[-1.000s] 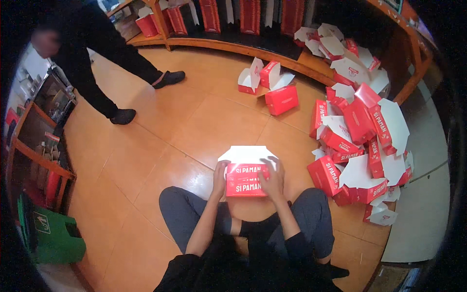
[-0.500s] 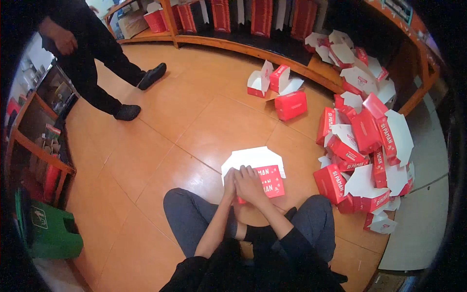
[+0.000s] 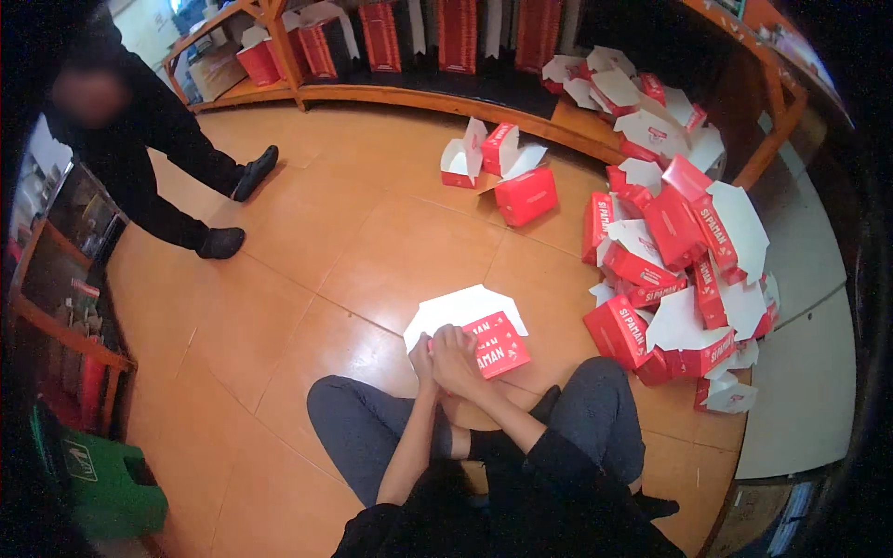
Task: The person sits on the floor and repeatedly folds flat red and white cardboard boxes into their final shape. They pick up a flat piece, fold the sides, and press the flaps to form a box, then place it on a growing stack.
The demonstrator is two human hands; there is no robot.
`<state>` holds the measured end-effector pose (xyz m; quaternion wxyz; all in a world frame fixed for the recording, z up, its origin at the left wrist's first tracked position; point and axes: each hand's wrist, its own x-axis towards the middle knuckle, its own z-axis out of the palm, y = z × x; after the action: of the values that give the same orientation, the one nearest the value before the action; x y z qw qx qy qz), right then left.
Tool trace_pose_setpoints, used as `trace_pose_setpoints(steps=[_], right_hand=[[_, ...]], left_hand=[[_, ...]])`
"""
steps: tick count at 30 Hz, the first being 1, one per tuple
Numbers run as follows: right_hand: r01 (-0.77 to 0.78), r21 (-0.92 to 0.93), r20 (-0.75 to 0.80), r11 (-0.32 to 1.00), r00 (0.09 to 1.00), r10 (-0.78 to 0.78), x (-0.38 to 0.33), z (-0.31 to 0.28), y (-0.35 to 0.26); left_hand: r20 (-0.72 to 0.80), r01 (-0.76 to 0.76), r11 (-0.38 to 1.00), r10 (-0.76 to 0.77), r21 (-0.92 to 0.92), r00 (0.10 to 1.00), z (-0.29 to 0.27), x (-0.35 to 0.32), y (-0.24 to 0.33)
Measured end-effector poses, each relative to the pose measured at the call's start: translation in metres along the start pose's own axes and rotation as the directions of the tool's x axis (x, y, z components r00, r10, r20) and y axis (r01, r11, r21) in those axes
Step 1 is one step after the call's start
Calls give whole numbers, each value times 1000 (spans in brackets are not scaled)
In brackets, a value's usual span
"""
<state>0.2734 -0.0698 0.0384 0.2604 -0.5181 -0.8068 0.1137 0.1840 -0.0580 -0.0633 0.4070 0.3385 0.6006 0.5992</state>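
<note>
A partly folded red cardboard food box [image 3: 503,352] with white lettering is on the floor in front of my crossed legs. Its white inner flap [image 3: 470,302] spreads out on the far side. Both hands are closed at the box's left end. My left hand [image 3: 421,361] grips the outer left edge, and my right hand [image 3: 453,356] lies beside it, with its fingers bent over the red panel. The two hands touch each other and cover that corner, so the folds under the fingers are hidden.
A heap of folded red-and-white boxes [image 3: 674,237] lies at right. A few more boxes [image 3: 526,195] sit farther ahead, before a wooden shelf [image 3: 428,96]. A person in dark clothes [image 3: 153,153] stands at the far left. A green bin [image 3: 116,484] is at lower left.
The view has shifted slightly to the right. Both hands stay on the box's left end, with a small shift of the fingers. The other person leans lower.
</note>
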Motion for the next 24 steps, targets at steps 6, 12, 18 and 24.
trace_pose_setpoints(steps=[6,12,18,24], right_hand=[[-8,19,54,1000,999,7,0,-6,-1],[-73,200,-9,977,997,76,7,-44,43],[-517,734,388,441,852,353,-1,-64,141],[-334,864,162,377,893,420,-20,-20,165]], left_hand=[[9,132,976,-132,-172,991,2,-5,14],[80,120,991,-116,-51,990,0,-6,23],[113,21,1000,-21,0,993,10,-27,33],[55,103,991,-98,-91,994,15,-28,22]])
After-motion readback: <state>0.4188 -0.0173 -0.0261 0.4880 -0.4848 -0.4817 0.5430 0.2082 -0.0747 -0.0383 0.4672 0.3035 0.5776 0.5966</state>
